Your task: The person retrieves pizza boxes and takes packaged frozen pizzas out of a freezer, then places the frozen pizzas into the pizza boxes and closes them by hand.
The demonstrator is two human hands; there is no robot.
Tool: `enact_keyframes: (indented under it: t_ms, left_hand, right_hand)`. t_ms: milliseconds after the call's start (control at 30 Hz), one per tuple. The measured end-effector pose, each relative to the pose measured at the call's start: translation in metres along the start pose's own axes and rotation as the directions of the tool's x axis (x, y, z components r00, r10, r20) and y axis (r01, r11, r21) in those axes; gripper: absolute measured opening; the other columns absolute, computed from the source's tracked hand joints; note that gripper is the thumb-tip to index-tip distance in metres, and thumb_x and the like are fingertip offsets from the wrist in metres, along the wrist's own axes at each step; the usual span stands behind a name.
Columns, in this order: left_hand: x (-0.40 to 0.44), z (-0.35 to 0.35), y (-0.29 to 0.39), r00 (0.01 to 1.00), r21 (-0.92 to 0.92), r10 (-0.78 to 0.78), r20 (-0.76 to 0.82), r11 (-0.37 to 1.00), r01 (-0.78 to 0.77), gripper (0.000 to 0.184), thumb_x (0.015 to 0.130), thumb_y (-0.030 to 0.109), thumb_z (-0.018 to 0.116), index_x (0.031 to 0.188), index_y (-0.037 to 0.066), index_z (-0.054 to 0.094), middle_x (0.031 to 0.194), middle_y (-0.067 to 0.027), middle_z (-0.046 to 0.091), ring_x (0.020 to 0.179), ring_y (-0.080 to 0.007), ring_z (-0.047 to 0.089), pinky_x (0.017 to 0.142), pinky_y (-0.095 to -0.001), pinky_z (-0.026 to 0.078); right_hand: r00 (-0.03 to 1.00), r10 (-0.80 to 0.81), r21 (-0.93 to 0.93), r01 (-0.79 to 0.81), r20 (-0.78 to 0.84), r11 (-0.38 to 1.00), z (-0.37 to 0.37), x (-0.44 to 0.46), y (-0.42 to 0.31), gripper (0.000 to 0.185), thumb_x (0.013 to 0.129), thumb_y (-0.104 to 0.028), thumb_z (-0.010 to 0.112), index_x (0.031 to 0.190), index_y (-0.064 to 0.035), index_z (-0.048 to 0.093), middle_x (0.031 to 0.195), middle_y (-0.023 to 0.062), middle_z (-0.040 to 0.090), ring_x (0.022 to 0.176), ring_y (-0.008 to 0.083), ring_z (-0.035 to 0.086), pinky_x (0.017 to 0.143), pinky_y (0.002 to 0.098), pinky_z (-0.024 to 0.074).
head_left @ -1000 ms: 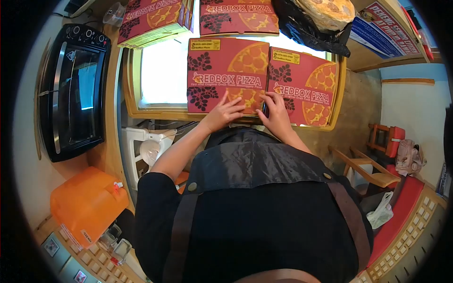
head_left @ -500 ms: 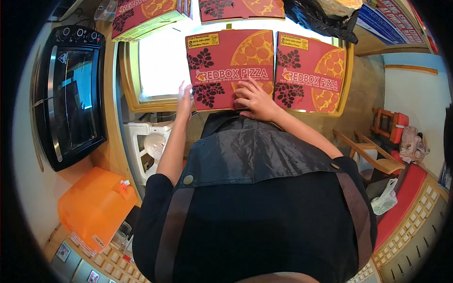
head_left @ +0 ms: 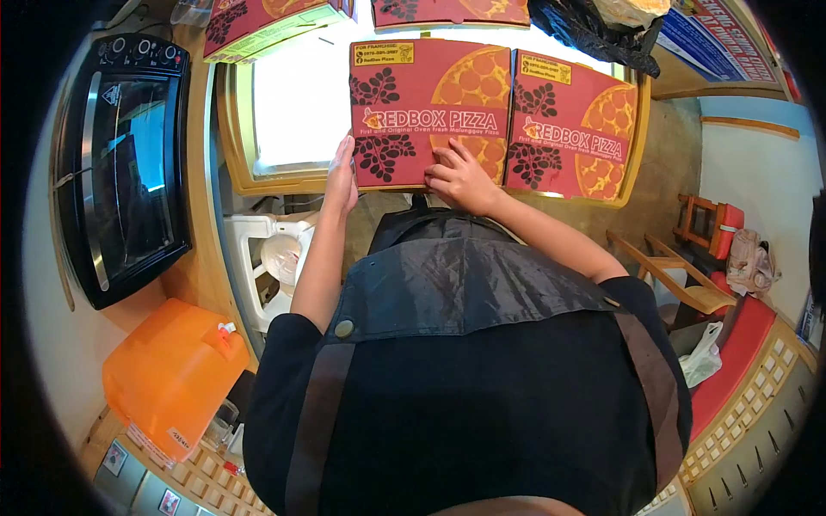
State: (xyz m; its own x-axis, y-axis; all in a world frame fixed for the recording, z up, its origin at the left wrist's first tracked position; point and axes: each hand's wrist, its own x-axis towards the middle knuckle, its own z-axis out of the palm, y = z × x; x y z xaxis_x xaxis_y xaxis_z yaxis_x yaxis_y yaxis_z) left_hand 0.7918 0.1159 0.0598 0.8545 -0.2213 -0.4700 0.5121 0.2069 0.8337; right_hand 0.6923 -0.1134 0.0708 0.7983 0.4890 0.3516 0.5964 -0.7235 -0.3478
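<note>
A closed red pizza box (head_left: 391, 86) printed "Redbox Pizza" lies flat before me, beside a second red pizza box (head_left: 564, 103) of the same print. My left hand (head_left: 342, 179) is upright along the near left side of the first box, fingers straight and together against its edge. Across the front edge of that box lies my right hand (head_left: 462, 179), its fingers bent over the lid. The thumb is low at the front side and partly hidden.
A bright, yellow-rimmed table (head_left: 292, 129) bears the boxes. More pizza boxes (head_left: 452, 12) and a black plastic bag (head_left: 594, 39) are at the back. Left are a black oven (head_left: 129, 172), an orange container (head_left: 172, 370) and a white plastic chair (head_left: 249, 258). Wooden chairs (head_left: 680, 279) stand right.
My left hand has come in against the left side of the box. The near box has slid slightly away from me, with my right hand still on its front. The view has shifted a little.
</note>
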Motion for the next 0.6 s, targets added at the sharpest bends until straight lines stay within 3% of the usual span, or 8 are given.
enact_keyframes:
  t_ms: [67,167,267,300,400,467,500,600]
  left_hand:
    - [-0.001,-0.002,-0.002,1.0,-0.011,0.002,0.017,1.0,-0.002,0.048,0.097,0.035,0.034,0.131,0.001,0.037,0.127,-0.0084,0.047,0.115,-0.0185,0.046,0.099,-0.0345,0.036]
    - [-0.006,0.001,-0.002,0.991,-0.215,-0.114,0.069,0.969,0.126,0.05,0.097,0.039,0.029,0.126,0.002,0.042,0.125,-0.0093,0.05,0.112,-0.0205,0.05,0.098,-0.035,0.037]
    - [0.002,-0.01,-0.017,0.986,-0.324,-0.139,-0.092,0.941,0.103,0.053,0.096,0.044,0.025,0.123,0.003,0.046,0.122,-0.009,0.052,0.108,-0.0218,0.052,0.096,-0.0357,0.038]
    - [0.009,-0.023,-0.027,0.999,-0.347,-0.008,0.042,0.938,0.022,0.053,0.095,0.046,0.027,0.124,0.006,0.045,0.12,-0.0063,0.054,0.107,-0.0215,0.052,0.093,-0.0362,0.039]
    - [0.008,-0.008,-0.021,0.987,-0.352,0.056,-0.153,0.93,-0.108,0.052,0.095,0.045,0.029,0.119,0.005,0.051,0.112,-0.0095,0.059,0.102,-0.0219,0.055,0.089,-0.0358,0.041]
    - [0.007,-0.004,-0.014,0.97,-0.258,0.083,-0.229,0.955,-0.143,0.049,0.095,0.042,0.029,0.116,0.004,0.052,0.109,-0.0119,0.059,0.101,-0.0238,0.056,0.087,-0.0361,0.041]
    - [0.005,-0.002,-0.012,0.963,-0.163,0.108,-0.248,0.975,-0.152,0.048,0.095,0.041,0.029,0.115,0.003,0.052,0.107,-0.0132,0.059,0.1,-0.0247,0.056,0.086,-0.0362,0.041]
    - [-0.005,-0.002,-0.011,0.942,0.346,0.253,-0.222,0.924,-0.166,0.045,0.096,0.037,0.03,0.111,0.002,0.053,0.102,-0.0169,0.06,0.097,-0.0275,0.057,0.084,-0.0367,0.041]
  right_hand:
    - [1.0,-0.016,-0.016,0.017,0.012,1.0,-0.005,0.0,-0.002,0.016,0.072,-0.017,0.065,0.086,-0.01,0.06,0.095,0.003,0.058,0.113,0.0298,0.047,0.1,0.0537,0.0315]
    - [0.999,-0.036,-0.04,0.035,-0.018,0.999,-0.009,0.002,-0.007,0.015,0.071,-0.014,0.063,0.085,-0.0084,0.059,0.093,0.0042,0.058,0.114,0.0306,0.047,0.1,0.0539,0.0323]
    - [0.996,-0.072,-0.054,0.069,-0.045,0.996,-0.022,0.011,-0.01,0.016,0.07,-0.012,0.06,0.086,-0.0069,0.057,0.092,0.0057,0.056,0.113,0.031,0.049,0.1,0.0523,0.0333]
    - [0.996,-0.071,-0.061,0.068,-0.045,0.996,-0.029,0.015,-0.012,0.018,0.07,-0.012,0.06,0.086,-0.0067,0.056,0.092,0.0061,0.056,0.112,0.0308,0.05,0.1,0.0508,0.0345]
    - [0.996,-0.075,-0.067,0.072,-0.04,0.995,-0.056,0.029,-0.023,0.02,0.069,-0.012,0.058,0.088,-0.0063,0.053,0.092,0.0073,0.054,0.111,0.0304,0.051,0.098,0.0466,0.0379]
    - [0.996,-0.082,-0.046,0.08,-0.035,0.996,-0.081,0.044,-0.03,0.021,0.069,-0.011,0.057,0.089,-0.0062,0.052,0.094,0.0079,0.054,0.11,0.0302,0.051,0.096,0.0443,0.0403]
    - [0.991,-0.115,-0.084,0.109,-0.073,0.991,-0.098,0.055,-0.032,0.024,0.067,-0.012,0.058,0.089,-0.0074,0.051,0.094,0.0077,0.054,0.101,0.0291,0.056,0.085,0.0406,0.0477]
    - [0.998,-0.034,-0.19,0.024,-0.047,0.982,-0.161,0.086,-0.033,0.023,0.069,-0.014,0.059,0.09,-0.0087,0.053,0.095,0.0096,0.057,0.089,0.0275,0.061,0.073,0.0373,0.0511]
